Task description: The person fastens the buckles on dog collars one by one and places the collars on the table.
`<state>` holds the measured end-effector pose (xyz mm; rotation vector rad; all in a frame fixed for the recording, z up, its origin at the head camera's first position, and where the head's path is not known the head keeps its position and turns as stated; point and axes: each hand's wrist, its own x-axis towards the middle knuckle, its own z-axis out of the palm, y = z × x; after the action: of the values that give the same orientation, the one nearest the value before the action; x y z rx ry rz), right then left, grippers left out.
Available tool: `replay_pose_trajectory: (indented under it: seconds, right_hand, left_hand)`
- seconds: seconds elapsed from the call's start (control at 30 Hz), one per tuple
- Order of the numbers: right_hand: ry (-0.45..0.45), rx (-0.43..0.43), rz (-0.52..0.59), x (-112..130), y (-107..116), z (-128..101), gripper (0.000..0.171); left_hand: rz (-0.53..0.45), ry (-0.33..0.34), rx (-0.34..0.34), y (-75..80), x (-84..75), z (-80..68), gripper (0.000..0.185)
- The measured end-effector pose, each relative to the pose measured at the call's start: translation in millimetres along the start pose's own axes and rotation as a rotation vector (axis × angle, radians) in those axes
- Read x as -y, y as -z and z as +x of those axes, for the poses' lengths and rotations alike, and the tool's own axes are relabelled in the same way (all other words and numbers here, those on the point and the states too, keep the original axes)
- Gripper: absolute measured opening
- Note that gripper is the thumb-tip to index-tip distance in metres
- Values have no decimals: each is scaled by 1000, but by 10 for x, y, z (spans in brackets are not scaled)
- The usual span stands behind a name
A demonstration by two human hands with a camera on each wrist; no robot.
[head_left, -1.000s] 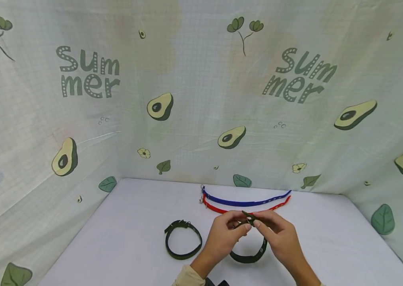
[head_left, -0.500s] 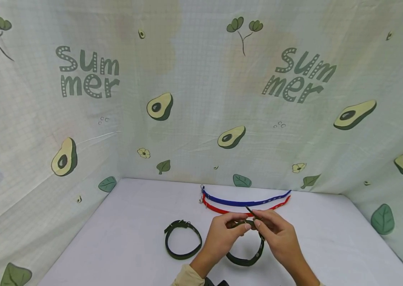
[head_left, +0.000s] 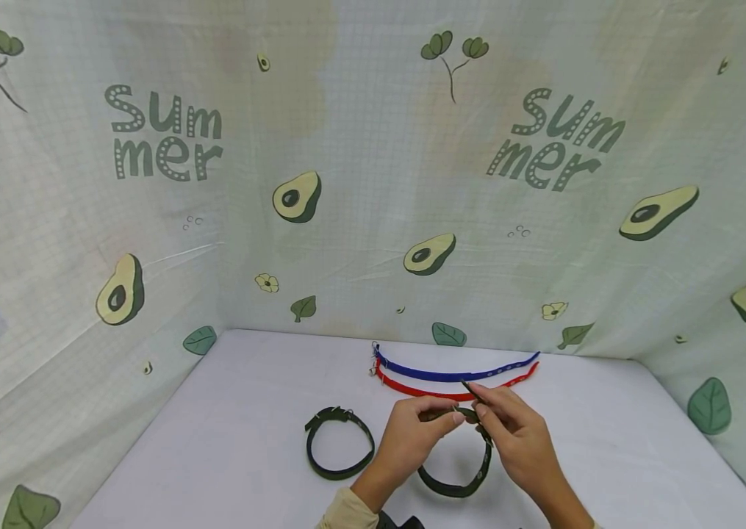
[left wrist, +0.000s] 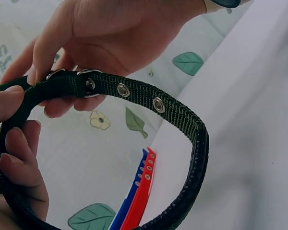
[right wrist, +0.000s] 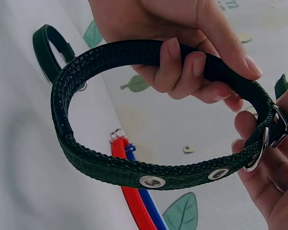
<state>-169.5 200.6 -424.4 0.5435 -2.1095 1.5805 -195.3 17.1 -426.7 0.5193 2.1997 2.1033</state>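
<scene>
Both hands hold a dark green webbing collar (head_left: pixel 455 481) just above the white table (head_left: pixel 247 411). My left hand (head_left: pixel 442 420) pinches the collar at its metal buckle (left wrist: pixel 86 82). The right hand (head_left: pixel 478 415) grips the strap beside the buckle, fingers curled round it (right wrist: pixel 182 52). The strap's free tip (head_left: pixel 465 385) sticks up past the right fingers. The collar forms a loop (right wrist: pixel 134 172) with metal eyelets, hanging below the hands.
A second dark green collar (head_left: pixel 339 444) lies buckled in a ring to the left. A blue strap (head_left: pixel 455 372) and a red strap (head_left: pixel 412 388) lie flat behind the hands. Avocado-print cloth walls (head_left: pixel 373 184) enclose the table at the back and sides.
The strap's free tip has slid further up and right past the buckle. The hanging loop sits slightly lower. Both hands have stayed almost in place.
</scene>
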Motion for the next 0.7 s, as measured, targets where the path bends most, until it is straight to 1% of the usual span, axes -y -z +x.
replay_pose_trajectory:
  seconds: [0.07, 0.2, 0.27, 0.4, 0.47, 0.57, 0.7]
  right_hand:
    - [18, -2, 3, -2, 0, 2, 34]
    - [64, 8, 11, -28, 3, 13, 34]
    - [73, 18, 18, -49, 8, 16, 34]
    - [47, 36, 26, -76, 20, 15, 33]
    - [35, 28, 26, -73, 17, 13, 32]
    - [20, -13, 24, -42, 1, 15, 30]
    - [-9, -58, -16, 1, -9, 21, 27]
  left_hand:
    - [3, 6, 1, 3, 1, -2, 26]
    - [6, -13, -9, 5, 1, -1, 24]
    - [3, -15, -12, 5, 0, -1, 24]
    - [-17, -2, -14, 7, -11, -10, 22]
    - [-23, -4, -12, 8, -14, -12, 22]
    - [-31, -13, -12, 8, -20, -10, 23]
    - [-34, -15, -23, 5, -14, 4, 22]
